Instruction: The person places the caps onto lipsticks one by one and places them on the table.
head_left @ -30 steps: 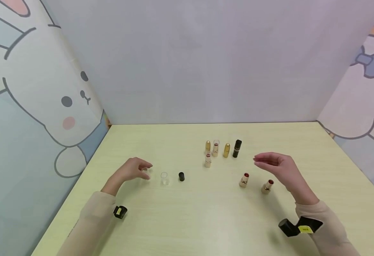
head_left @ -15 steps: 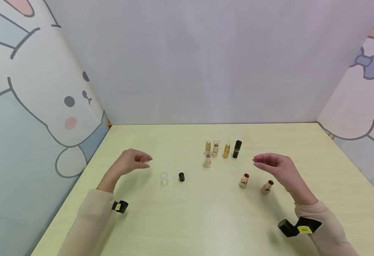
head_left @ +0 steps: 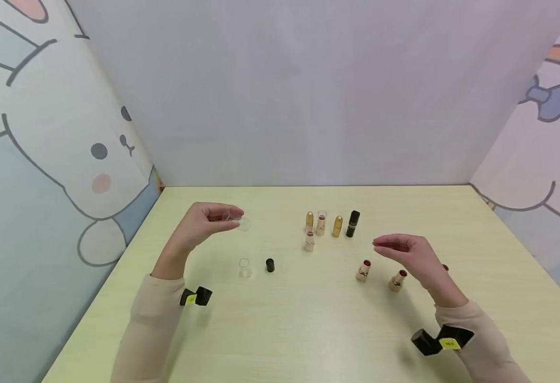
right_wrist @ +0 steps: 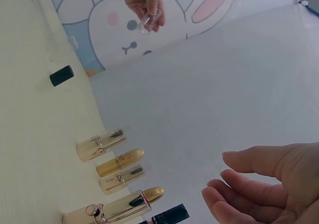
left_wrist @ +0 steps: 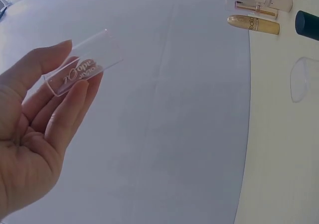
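My left hand [head_left: 198,229] pinches a clear lipstick cap [left_wrist: 84,67] between thumb and fingers, raised above the table's left side. The cap is see-through, with white lettering. On the other side my right hand [head_left: 419,258] hovers with bent, relaxed fingers and nothing between them, as the right wrist view [right_wrist: 259,184] also shows. Near it stand two uncapped lipsticks with gold cases, one to the left [head_left: 363,271] and one below [head_left: 397,281]. A third red tip [head_left: 445,267] peeks out from behind the right wrist, mostly hidden.
Another clear cap [head_left: 245,269] and a black cap [head_left: 270,265] stand left of centre. Toward the back are two gold bullet-shaped lipsticks [head_left: 337,226], two clear-capped lipsticks [head_left: 310,242] and a black lipstick [head_left: 353,224]. A grey-white wall backs the table [head_left: 280,330].
My left hand has lifted the clear cap off the table, then carried it up, away and slightly right. The right hand has barely moved.
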